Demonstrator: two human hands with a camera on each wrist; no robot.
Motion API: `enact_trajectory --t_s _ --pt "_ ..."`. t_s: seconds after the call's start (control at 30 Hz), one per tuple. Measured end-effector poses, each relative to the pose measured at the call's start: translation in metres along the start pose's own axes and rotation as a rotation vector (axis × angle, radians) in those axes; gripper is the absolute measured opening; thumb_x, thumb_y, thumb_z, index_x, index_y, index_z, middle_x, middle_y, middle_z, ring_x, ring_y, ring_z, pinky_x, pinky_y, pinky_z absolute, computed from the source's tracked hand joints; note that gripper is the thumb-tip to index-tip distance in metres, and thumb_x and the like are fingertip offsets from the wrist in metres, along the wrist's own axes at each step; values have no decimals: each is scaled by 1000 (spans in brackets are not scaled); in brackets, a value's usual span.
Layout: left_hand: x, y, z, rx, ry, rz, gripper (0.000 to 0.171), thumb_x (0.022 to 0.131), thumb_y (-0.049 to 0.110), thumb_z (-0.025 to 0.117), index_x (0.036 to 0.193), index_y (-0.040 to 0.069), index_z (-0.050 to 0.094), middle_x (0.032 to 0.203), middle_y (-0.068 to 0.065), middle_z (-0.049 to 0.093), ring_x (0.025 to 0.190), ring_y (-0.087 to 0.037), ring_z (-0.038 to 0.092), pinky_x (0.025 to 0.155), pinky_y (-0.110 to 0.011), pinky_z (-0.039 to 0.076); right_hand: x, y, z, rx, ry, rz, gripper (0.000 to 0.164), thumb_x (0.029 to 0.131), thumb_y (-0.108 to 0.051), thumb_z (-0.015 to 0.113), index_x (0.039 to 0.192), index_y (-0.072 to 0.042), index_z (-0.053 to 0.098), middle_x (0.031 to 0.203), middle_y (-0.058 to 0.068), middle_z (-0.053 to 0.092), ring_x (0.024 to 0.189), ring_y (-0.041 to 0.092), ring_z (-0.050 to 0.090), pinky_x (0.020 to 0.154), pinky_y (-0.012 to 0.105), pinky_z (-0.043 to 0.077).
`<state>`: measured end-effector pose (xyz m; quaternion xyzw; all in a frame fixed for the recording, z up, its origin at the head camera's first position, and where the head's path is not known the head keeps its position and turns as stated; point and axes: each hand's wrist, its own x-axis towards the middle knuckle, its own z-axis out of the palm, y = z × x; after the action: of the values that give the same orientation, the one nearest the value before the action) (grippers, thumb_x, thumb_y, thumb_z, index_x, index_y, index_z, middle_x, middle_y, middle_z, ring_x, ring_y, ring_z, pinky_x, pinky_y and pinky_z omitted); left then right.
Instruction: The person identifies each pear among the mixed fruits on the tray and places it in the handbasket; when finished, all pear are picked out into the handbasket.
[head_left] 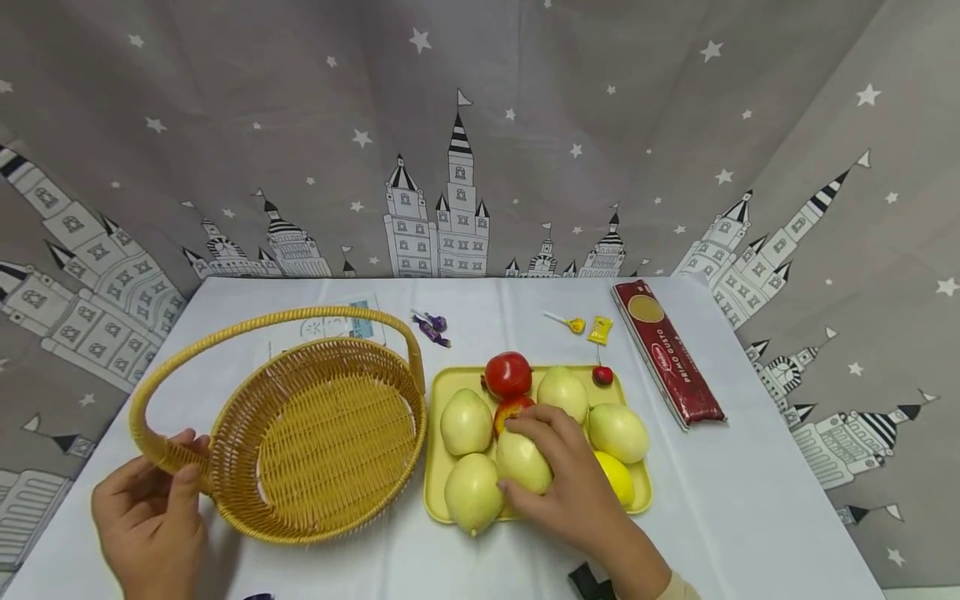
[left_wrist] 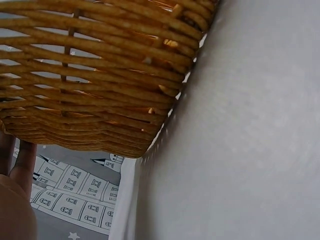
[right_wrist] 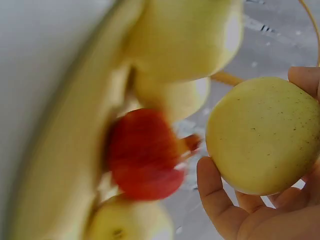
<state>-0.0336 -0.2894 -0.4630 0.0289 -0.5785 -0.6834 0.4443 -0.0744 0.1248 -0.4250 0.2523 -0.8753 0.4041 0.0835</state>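
Right of the oval wicker basket (head_left: 337, 454) (left hand (head_left: 153, 517) gripping its handle (head_left: 322, 312)), the right hand (head_left: 566, 471) grasps smooth, rounded pale-green fruit (head_left: 522, 462).

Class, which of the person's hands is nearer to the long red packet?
Right. The right hand grips a pale fruit over the yellow tray, left of the red packet; the left hand is farther left, holding the basket handle.

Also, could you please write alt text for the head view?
A person's right grip holds a pale green fruit over a yellow tray of other fruit; the left grip holds a wicker basket near the base of its handle. Farther back on the white table lie wrapped sweets, a lollipop and a red packet.
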Motion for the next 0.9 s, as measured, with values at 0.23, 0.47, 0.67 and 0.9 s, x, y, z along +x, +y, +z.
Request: enact_trajectory --t_s 0.23,0.47,0.67,0.9 --pt "0 2 0 110 -18 7 51 80 -20 62 127 -4 50 118 -34 57 102 -26 66 90 -26 54 33 -39 3 96 -92 -134 53 76 -34 78 126 -24 60 134 -4 47 122 14 43 94 38 51" --pt "0 4 -1 214 22 -27 48 79 -19 65 124 -4 54 118 -32 59 104 -26 66 90 -26 54 66 -78 18 156 -241 -220 54 77 -38 77 127 -28 58 134 -9 43 121 8 40 88 28 51" --pt "-1 2 -2 119 46 -30 46 77 -22 65 120 -10 55 117 -34 59 103 -27 65 90 -27 54 97 -95 43 180 -348 -223 53 78 -40 77 126 -30 57 130 -10 43 113 5 44 81 16 50" --pt "-1 2 -3 233 34 -32 45 79 -19 65 122 -7 55 118 -29 61 105 -25 65 91 -27 53 137 -108 80 125 -445 -187 59 79 -47 75 130 -29 55 132 -7 42 102 3 50 74 10 48"
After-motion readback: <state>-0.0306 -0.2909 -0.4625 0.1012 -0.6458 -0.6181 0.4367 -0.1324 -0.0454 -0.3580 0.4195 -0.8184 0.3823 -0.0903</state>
